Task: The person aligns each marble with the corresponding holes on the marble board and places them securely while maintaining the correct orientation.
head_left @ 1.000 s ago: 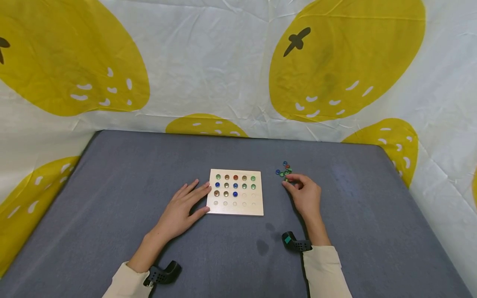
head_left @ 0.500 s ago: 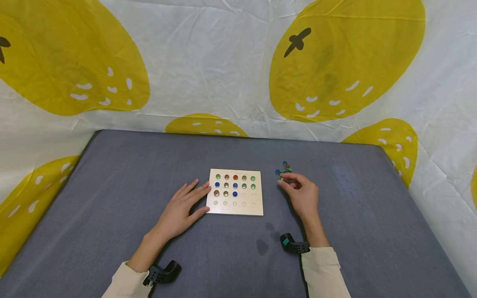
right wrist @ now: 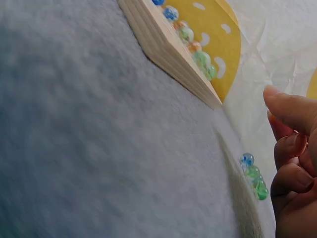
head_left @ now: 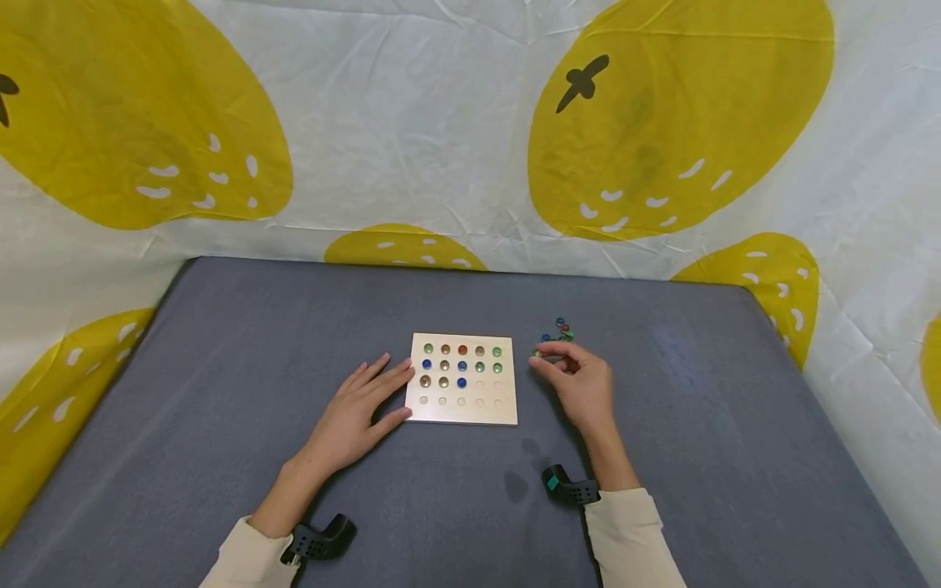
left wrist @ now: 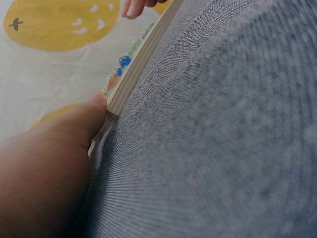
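Note:
A pale wooden board (head_left: 470, 412) with rows of round hollows lies on the table. Glass marbles in green, amber, red and blue fill its two back rows and the left part of the third. My left hand (head_left: 365, 416) rests with spread, straight fingers on the board's left edge; its thumb (left wrist: 96, 111) touches the near left corner. To the right of the board, my right hand (head_left: 584, 388) pinches a small greenish marble (head_left: 537, 354) between thumb and index finger. In the right wrist view the fingers hide that marble.
Behind the right hand, several loose marbles (head_left: 565, 336), blue, red and green, lie in a small cluster on the grey cloth-covered table (head_left: 412, 506). A white curtain (head_left: 412, 122) with yellow fruit prints hangs along the table's back edge.
My right hand has left the loose marbles and moved left toward the board, with a marble in its fingertips. The left hand and the board stay where they were.

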`<state>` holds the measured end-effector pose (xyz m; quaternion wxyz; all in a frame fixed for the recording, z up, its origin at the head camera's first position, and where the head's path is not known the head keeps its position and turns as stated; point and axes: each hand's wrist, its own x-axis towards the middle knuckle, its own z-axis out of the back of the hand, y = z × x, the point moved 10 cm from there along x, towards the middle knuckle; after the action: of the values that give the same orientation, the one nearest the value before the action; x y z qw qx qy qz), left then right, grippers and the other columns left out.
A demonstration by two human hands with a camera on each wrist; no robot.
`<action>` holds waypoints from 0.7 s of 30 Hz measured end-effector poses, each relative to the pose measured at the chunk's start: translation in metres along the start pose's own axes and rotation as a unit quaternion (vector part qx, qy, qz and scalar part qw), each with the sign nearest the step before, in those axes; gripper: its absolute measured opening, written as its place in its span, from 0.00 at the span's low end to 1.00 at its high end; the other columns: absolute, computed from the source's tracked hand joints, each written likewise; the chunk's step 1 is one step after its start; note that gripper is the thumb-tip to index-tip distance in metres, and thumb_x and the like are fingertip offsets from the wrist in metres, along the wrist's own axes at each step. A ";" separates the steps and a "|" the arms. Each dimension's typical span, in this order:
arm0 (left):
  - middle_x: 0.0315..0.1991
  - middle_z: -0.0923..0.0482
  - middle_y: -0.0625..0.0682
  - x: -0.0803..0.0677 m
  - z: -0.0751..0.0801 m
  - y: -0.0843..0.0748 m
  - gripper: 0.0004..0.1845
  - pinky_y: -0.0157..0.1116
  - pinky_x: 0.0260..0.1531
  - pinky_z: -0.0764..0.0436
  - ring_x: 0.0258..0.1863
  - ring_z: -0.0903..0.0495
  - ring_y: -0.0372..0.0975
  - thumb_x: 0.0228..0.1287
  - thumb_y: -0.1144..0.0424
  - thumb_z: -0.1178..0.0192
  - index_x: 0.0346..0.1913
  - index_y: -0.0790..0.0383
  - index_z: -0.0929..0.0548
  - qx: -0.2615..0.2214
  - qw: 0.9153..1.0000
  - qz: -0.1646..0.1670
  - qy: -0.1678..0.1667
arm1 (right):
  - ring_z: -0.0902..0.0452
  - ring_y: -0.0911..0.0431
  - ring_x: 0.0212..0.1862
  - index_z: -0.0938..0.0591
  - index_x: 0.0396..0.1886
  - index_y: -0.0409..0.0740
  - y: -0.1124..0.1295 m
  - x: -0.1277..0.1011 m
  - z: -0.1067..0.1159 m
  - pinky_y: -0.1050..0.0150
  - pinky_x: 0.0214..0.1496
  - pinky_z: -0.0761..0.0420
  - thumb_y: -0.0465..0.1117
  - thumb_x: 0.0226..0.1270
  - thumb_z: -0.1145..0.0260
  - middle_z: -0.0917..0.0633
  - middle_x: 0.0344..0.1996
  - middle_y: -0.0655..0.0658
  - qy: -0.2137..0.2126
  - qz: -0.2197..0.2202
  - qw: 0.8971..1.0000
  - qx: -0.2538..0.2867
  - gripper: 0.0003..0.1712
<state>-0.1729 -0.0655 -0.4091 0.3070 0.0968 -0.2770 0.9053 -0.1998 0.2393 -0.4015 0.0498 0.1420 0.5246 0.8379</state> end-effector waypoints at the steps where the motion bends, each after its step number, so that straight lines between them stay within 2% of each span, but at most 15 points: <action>1: 0.68 0.35 0.48 0.000 0.000 0.000 0.31 0.51 0.69 0.48 0.70 0.43 0.50 0.65 0.50 0.39 0.69 0.56 0.30 0.000 1.000 0.000 0.000 | 0.29 0.54 0.23 0.12 0.38 0.52 0.000 -0.001 -0.002 0.67 0.19 0.32 0.47 0.53 0.24 0.16 0.29 0.49 0.004 -0.002 1.000 0.003 0.13; 11: 0.68 0.34 0.50 0.000 -0.001 0.001 0.31 0.52 0.68 0.47 0.70 0.43 0.51 0.66 0.50 0.40 0.68 0.57 0.30 0.005 1.000 -0.003 -0.002 | 0.30 0.54 0.22 0.12 0.38 0.47 0.009 -0.004 -0.018 0.67 0.19 0.33 0.44 0.53 0.23 0.16 0.29 0.48 0.015 0.019 1.000 0.002 0.12; 21: 0.68 0.34 0.49 0.000 -0.001 0.000 0.31 0.52 0.68 0.47 0.70 0.43 0.50 0.65 0.51 0.39 0.69 0.56 0.30 0.004 1.000 -0.006 -0.004 | 0.31 0.54 0.22 0.12 0.37 0.49 0.017 -0.012 -0.034 0.67 0.20 0.33 0.43 0.52 0.23 0.19 0.25 0.48 0.046 0.024 0.999 0.007 0.11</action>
<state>-0.1728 -0.0651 -0.4106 0.3109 0.1031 -0.2738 0.9043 -0.1969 0.1997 -0.4025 0.0044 0.1161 0.5290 0.8407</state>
